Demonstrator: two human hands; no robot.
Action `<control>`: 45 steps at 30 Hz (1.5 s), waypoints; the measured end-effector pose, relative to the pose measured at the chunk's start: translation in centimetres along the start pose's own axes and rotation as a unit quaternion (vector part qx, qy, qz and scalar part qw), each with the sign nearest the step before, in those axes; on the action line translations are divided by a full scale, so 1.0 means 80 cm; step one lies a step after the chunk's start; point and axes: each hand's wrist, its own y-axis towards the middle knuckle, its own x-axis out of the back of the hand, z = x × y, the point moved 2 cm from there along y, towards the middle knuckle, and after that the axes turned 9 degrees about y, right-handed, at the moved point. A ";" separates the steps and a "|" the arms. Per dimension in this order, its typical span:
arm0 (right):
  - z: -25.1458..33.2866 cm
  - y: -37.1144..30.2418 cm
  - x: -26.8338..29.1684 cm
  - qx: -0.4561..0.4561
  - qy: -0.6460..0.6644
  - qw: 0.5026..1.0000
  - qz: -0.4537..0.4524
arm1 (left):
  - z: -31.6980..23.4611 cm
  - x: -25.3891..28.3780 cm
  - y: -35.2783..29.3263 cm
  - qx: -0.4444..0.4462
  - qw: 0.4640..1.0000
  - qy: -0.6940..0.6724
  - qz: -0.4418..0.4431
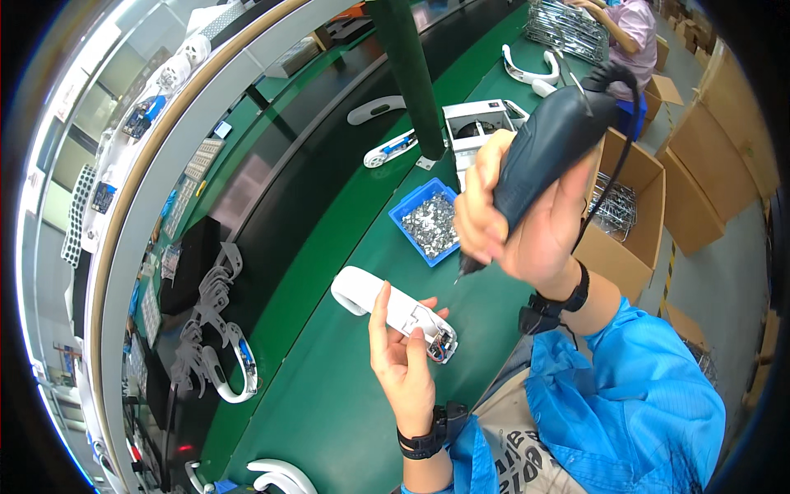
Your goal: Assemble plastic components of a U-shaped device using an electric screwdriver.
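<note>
1. Left hand (pixel 405 354) is pinching the white plastic housing (pixel 393 313), grip closed on its near end, just above the green counter (pixel 329 412).
2. Housing's long axis is running near-right to far-left, open circuit end pointing toward the person.
3. Right hand (pixel 527 222) is wrapping the electric screwdriver (pixel 543 148); its bit is pointing down-left, just beside that end.
4. Blue screw tray (pixel 432 221) is sitting beyond.

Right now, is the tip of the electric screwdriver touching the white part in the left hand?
No: the electric screwdriver tip hangs apart from the white part, which the left hand holds lower down.
</note>
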 end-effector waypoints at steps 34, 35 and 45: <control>-0.117 -0.077 -0.109 -0.178 -0.120 0.969 0.124 | 0.062 0.038 -0.081 -0.002 0.994 -0.072 -0.083; -0.113 -0.078 -0.116 -0.200 -0.122 0.965 0.115 | 0.039 0.030 -0.080 -0.001 0.992 -0.084 -0.092; -0.092 -0.080 -0.128 -0.143 -0.126 0.980 0.061 | 0.002 0.032 -0.095 0.000 0.988 -0.157 -0.009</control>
